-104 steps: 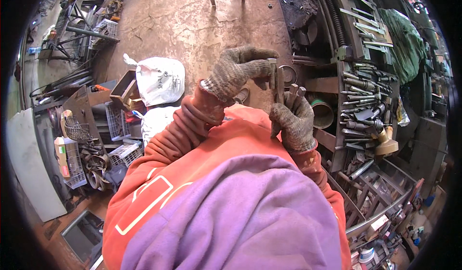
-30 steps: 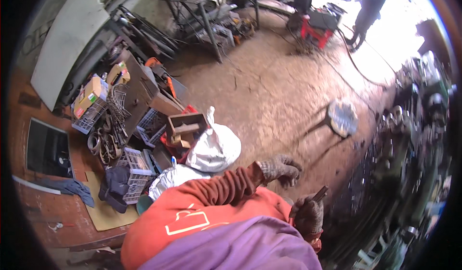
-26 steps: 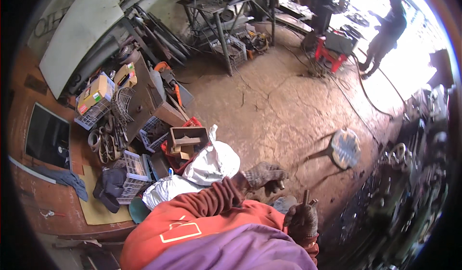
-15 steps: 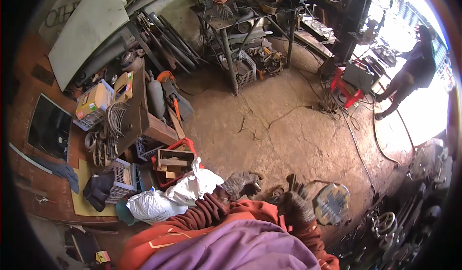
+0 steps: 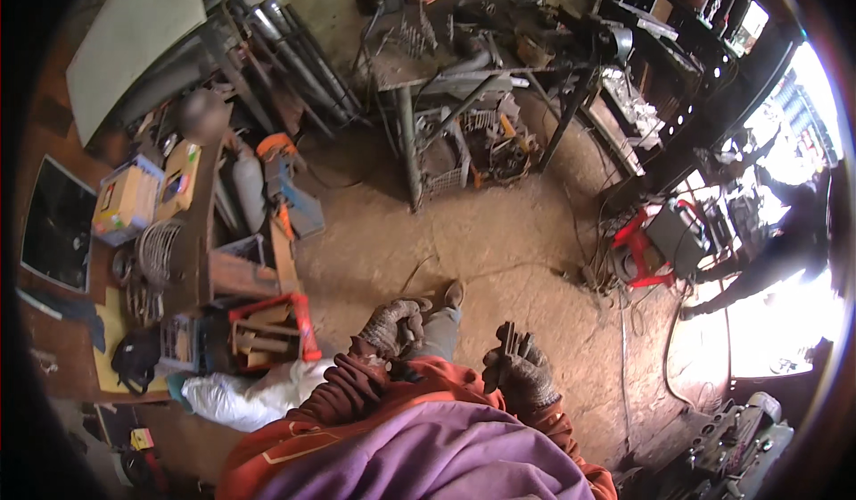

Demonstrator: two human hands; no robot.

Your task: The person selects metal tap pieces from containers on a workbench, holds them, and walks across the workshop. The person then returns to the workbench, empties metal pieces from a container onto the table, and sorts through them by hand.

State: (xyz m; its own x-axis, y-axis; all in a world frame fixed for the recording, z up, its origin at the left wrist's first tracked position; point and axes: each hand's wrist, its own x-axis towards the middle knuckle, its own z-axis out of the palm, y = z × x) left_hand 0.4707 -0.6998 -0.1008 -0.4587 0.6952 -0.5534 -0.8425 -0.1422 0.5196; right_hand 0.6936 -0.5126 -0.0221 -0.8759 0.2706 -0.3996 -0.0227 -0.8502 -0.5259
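Observation:
Both my hands wear dirty grey knit gloves below dark red sleeves. In front of my body, my right hand (image 5: 522, 377) grips short, dark metal pieces (image 5: 509, 338) that stick up past the fingers; their exact kind cannot be made out. My left hand (image 5: 392, 326) is held apart from it on the left, fingers curled inward. Whatever may be inside that hand is hidden. Beneath the hands, one leg in grey trousers with a brown shoe (image 5: 455, 295) reaches forward over the floor.
A metal workbench (image 5: 392, 74) stands ahead. On the left are a wooden cabinet (image 5: 239, 277), a red crate (image 5: 308, 326) and white sacks (image 5: 234, 400). A red stool (image 5: 631, 252), cables (image 5: 624, 366) and a person (image 5: 776, 250) are on the right. Machinery (image 5: 736, 451) sits at lower right.
My view has turned and moved forward; the sacks slid left, and the round stool-like thing by my right hand left view. A leg has come into view. My right hand keeps its metal pieces.

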